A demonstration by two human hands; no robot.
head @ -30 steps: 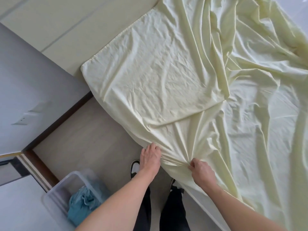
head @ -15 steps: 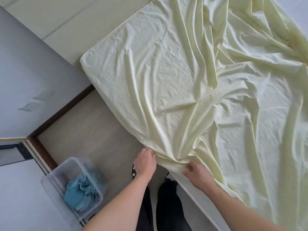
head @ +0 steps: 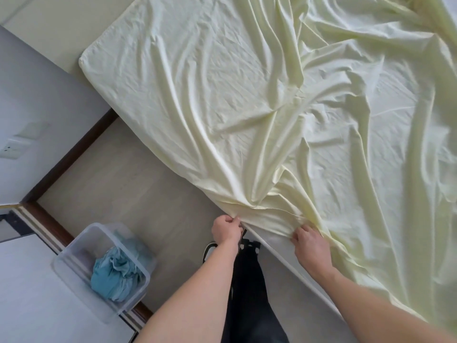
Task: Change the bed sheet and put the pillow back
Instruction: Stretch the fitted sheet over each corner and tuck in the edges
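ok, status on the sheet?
Left hand and right hand both pinch the yellow sheet at its near edge. Sheet rumpled, corner not tucked. Nothing in the way.

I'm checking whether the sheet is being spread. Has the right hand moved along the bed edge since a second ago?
Yes. The right hand slid along the mattress edge, away from the left hand, gripping the yellow sheet.

You cannot see the left hand's (head: 226,231) fingertips; they curl into the pale yellow sheet (head: 247,107), and the right hand's (head: 309,246) vanish under its bunched edge. The sheet runs off the top and right edges. Crumpled blue cloth (head: 116,271) in the clear bin (head: 74,248) is too blurred to identify
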